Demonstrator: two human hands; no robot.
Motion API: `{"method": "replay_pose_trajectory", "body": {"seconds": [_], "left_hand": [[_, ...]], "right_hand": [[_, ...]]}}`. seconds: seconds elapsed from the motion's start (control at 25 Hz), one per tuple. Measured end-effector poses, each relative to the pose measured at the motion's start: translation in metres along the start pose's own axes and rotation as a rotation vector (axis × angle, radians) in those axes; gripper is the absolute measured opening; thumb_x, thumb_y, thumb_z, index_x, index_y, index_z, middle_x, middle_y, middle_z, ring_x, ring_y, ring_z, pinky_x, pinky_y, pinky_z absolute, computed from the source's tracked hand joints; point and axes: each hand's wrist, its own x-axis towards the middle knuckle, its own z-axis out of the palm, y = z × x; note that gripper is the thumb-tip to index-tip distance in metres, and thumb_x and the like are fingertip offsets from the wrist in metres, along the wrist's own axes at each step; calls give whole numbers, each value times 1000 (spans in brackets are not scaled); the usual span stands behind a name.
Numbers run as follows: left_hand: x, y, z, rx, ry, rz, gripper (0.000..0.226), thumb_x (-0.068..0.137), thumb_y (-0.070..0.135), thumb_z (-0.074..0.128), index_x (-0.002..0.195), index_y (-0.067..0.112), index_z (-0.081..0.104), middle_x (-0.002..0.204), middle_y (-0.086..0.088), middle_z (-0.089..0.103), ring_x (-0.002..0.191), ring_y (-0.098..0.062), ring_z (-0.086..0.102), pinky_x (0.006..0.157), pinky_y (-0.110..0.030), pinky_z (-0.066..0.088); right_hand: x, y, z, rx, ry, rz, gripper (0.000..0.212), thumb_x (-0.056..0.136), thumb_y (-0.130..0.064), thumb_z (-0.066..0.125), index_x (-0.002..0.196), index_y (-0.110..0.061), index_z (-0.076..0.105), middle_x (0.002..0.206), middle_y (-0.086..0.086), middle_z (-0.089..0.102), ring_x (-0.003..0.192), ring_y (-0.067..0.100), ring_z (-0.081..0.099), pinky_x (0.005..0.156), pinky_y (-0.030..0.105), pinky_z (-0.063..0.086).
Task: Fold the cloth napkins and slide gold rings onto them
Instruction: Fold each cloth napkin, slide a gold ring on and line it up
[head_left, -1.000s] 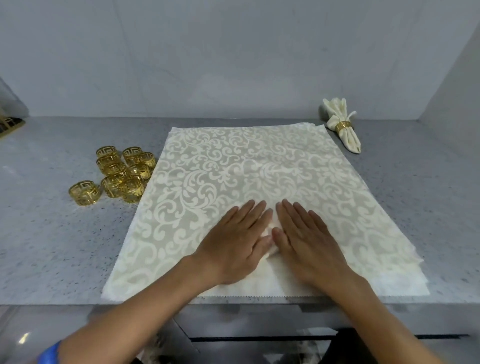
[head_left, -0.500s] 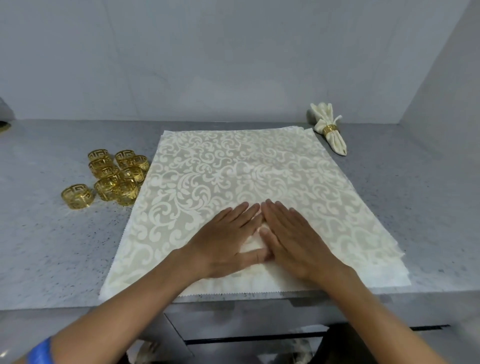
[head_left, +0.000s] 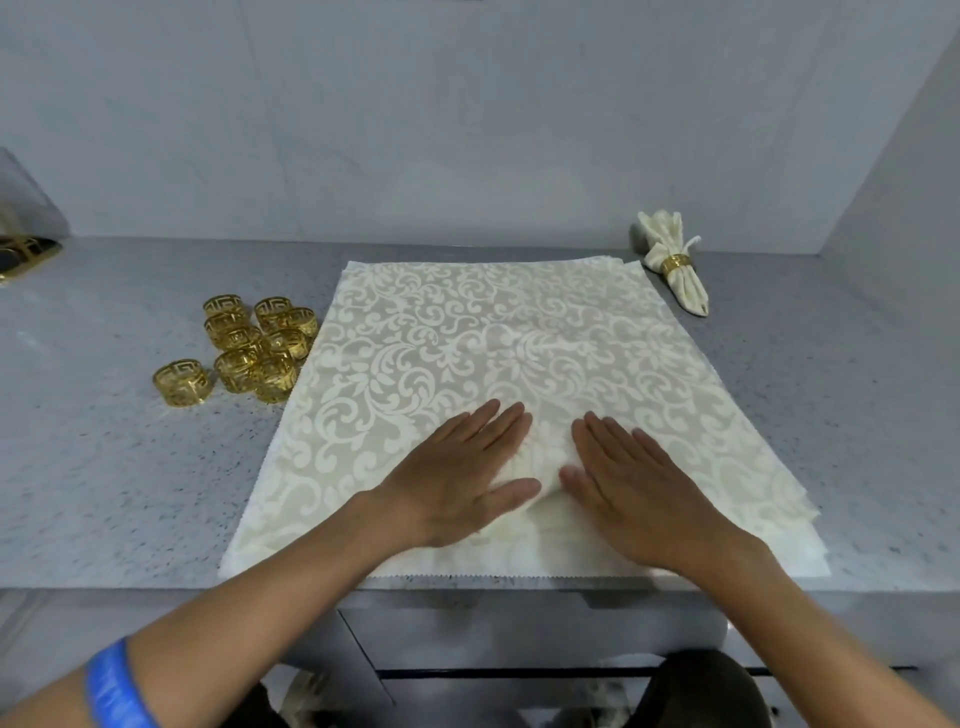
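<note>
A stack of cream damask napkins (head_left: 467, 343) lies spread flat on the grey speckled counter (head_left: 104, 467), its near edge at the counter's front. My left hand (head_left: 462, 473) and my right hand (head_left: 628, 478) press flat on the top napkin near its front, fingers straight, a small gap between them. Several gold rings (head_left: 254, 343) cluster left of the napkins, one ring (head_left: 182, 382) standing apart. A folded napkin with a gold ring on it (head_left: 675, 265) lies at the back right.
A grey wall closes the back, and a side wall stands at the right. A dark gold-rimmed object (head_left: 23, 257) sits at the far left edge. Below the counter's front edge are drawer fronts (head_left: 519, 634).
My hands, which touched side by side, have slid a little apart on the napkin. The camera view shifted slightly.
</note>
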Motion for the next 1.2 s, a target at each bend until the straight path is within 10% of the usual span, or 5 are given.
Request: {"method": "replay_pose_trajectory", "body": {"seconds": [0.36, 0.56, 0.8, 0.96, 1.2], "left_hand": [[0, 2, -3, 31, -43, -8, 89, 90, 76, 17, 156, 22, -10, 162, 10, -19, 146, -2, -22, 122, -29, -5], [0, 1, -2, 13, -26, -7, 91, 90, 77, 20, 156, 23, -9, 162, 10, -18, 145, -1, -22, 122, -30, -5], [-20, 2, -10, -46, 96, 52, 77, 92, 58, 48, 154, 20, 23, 162, 11, 13, 148, -5, 6, 118, -27, 23], [-39, 11, -4, 94, 384, 66, 35, 84, 31, 57, 117, 19, 59, 108, 9, 64, 96, -15, 61, 63, -26, 46], [-14, 3, -38, -423, 259, -256, 23, 87, 39, 69, 84, 17, 64, 69, 8, 64, 62, -9, 57, 60, -27, 41]], "right_hand": [[-3, 23, 7, -17, 6, -114, 66, 99, -54, 7, 154, -25, -13, 158, -11, -21, 147, 1, -16, 117, 21, -11], [10, 16, -4, -84, 214, -432, 52, 88, -32, 41, 133, -14, 59, 131, 1, 59, 115, 20, 58, 94, 33, 51], [13, 22, 2, 56, 258, -452, 45, 85, -35, 53, 126, -23, 66, 104, -10, 52, 85, 11, 48, 72, 29, 48], [19, 19, 6, 118, 337, -425, 41, 81, -25, 52, 118, -23, 70, 98, -11, 56, 81, 12, 50, 69, 27, 47], [25, 41, -14, 393, 225, -240, 15, 93, -26, 63, 105, -32, 70, 95, -23, 64, 91, 1, 56, 77, 14, 39]]}}
